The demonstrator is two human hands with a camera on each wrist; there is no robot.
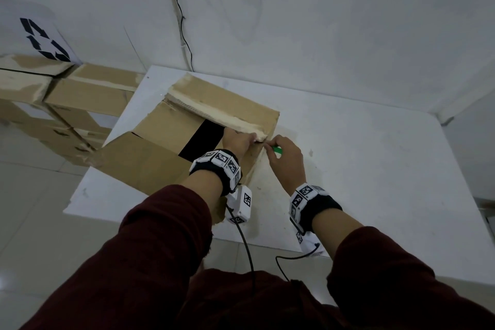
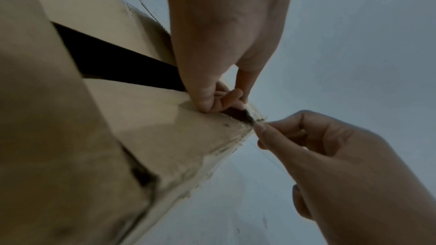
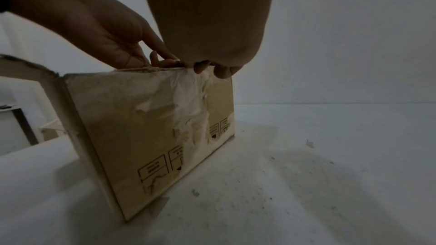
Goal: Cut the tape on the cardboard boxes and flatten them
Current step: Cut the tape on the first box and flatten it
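The brown cardboard box (image 1: pixel 219 104) stands near the white table's (image 1: pixel 375 169) far-left corner. The left hand (image 1: pixel 237 139) pinches its taped top edge; the right hand (image 1: pixel 285 155) grips a green-handled cutter (image 1: pixel 277 150) there.

Both hands close together, left hand (image 1: pixel 237 140) pinching, right hand (image 1: pixel 285 158) curled (fingertips nearly touching).

Dark maroon sleeves (image 1: pixel 166 236) cover both arms. Each wrist carries a black band (image 1: pixel 214 174) with white square-patterned marker tiles (image 1: pixel 304 193), a white camera unit (image 1: pixel 242 206) and a black cable (image 1: pixel 247 249).
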